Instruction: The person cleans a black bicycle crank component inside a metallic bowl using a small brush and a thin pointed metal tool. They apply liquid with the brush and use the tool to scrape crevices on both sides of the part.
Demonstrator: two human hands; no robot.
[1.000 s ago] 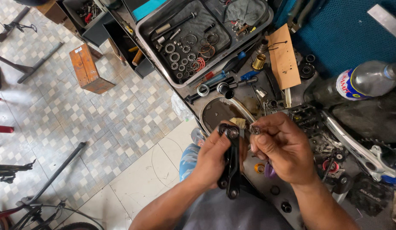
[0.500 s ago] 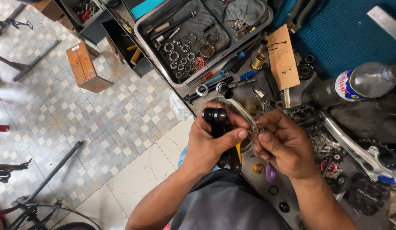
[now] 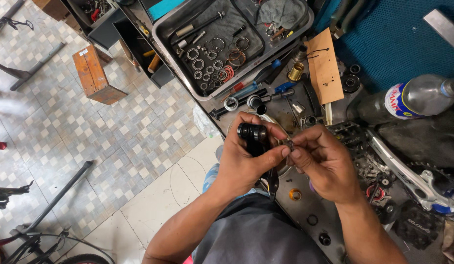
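your left hand (image 3: 244,164) is wrapped tight around a black bike part (image 3: 254,134), its round end poking up above your thumb, held over the edge of the cluttered workbench (image 3: 305,210). your right hand (image 3: 324,164) pinches a small metal piece (image 3: 287,143) between thumb and fingertips, right beside the black part (whether the two touch is too small to tell). behind your hands sits a grey tray (image 3: 164,45) of bearings and rings, a cardboard scrap (image 3: 324,68) near it, and a plastic bottle (image 3: 408,100) lies off to the right. a wooden block (image 3: 95,73) stands on the tiled floor.
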